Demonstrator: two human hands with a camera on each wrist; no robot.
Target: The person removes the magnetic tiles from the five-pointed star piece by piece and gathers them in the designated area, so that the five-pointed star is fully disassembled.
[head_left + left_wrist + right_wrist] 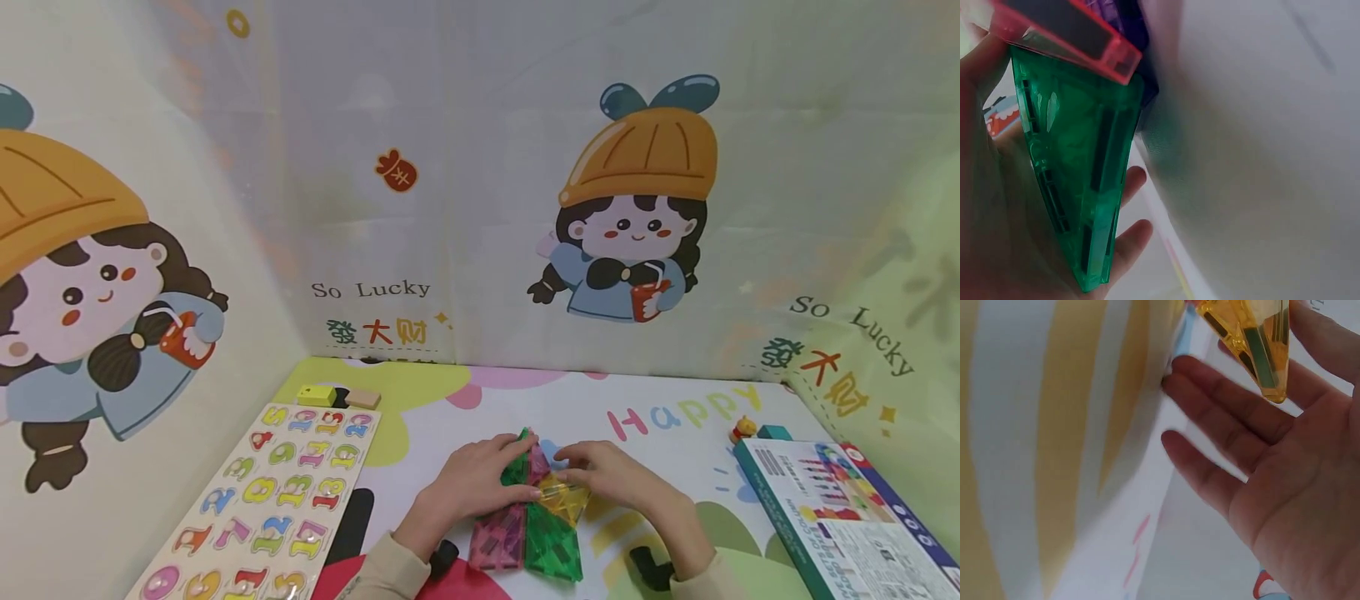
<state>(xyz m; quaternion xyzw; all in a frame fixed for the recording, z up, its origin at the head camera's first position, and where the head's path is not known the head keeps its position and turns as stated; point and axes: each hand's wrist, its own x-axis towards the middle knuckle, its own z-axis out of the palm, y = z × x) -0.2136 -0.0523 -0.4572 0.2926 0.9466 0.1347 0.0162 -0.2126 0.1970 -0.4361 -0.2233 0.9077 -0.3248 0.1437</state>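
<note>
Several translucent magnetic tiles stand joined at the front middle of the table in the head view. My left hand [474,477] grips a green triangular tile [514,472] on the left side, index finger near its top and thumb lower down. That green tile [1079,156] fills the left wrist view, with a pinkish-red tile [1079,37] and a purple tile above. My right hand [606,475] is at the right of a yellow tile [564,498], fingers loosely extended and thumb close against it. Nearer me are a magenta tile [498,537] and another green tile [553,542].
A number puzzle board [258,500] lies at left, with a yellow block [317,396] and a tan block [363,399] behind it. At right are a boxed set [847,517], a small bear figure [743,428] and a teal block [774,432]. A printed cloth backs the table.
</note>
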